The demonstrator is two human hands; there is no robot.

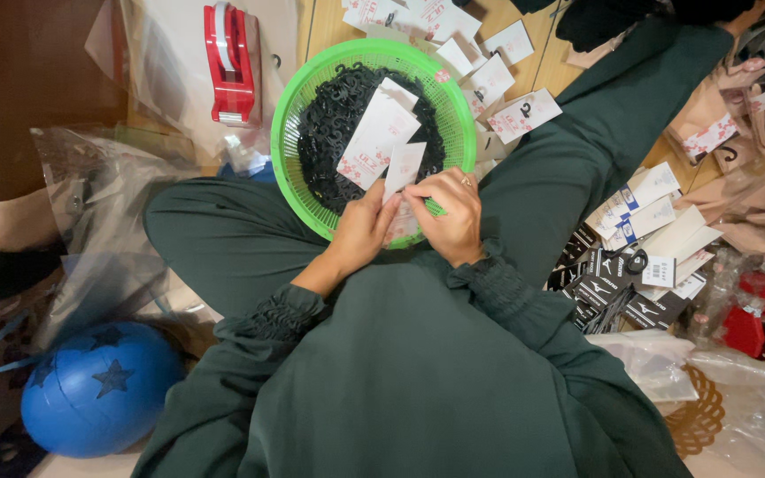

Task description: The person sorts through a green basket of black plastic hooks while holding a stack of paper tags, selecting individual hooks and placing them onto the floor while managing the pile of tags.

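Surface: wooden floor [329, 26], planks visible at top.
Top left: red tape dispenser [230, 64] on clear plastic sheeting [161, 80].
Top centre: loose white card tags [489, 66] scattered beside the green basket [298, 97].
Right: stack of black and white tags [630, 257]; second red tape dispenser [750, 323].
Lower left: blue ball with stars [99, 389].

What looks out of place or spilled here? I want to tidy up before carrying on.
White paper tags lie scattered on the wooden floor beyond the round green plastic basket, at mixed angles. Both hands, left and right, hold a tag at the rim. Nothing looks damaged.
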